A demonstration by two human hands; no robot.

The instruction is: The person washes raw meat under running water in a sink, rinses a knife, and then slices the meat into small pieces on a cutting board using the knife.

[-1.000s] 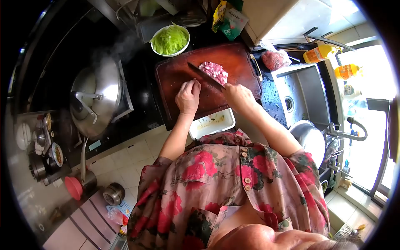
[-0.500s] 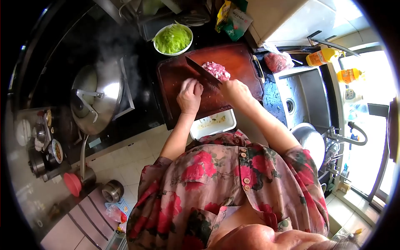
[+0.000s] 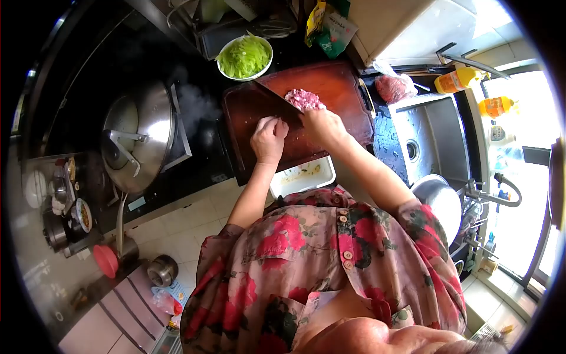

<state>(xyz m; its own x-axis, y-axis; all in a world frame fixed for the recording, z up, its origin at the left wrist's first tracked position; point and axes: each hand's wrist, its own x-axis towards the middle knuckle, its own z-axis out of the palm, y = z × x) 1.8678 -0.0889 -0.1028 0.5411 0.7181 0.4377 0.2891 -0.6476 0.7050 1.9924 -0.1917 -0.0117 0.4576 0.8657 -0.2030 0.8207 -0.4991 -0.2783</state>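
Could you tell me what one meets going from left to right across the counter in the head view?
Wok lid → left hand → right hand gripping the knife → bag of meat → sink → orange bottle.

One cutting board (image 3: pixel 339 88), one knife (image 3: pixel 277 100), one bowl of greens (image 3: pixel 244 56), two orange bottles (image 3: pixel 458 78).

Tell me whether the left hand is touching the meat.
Apart. The head view shows the left hand fisted on the board, bare board between it and the meat.
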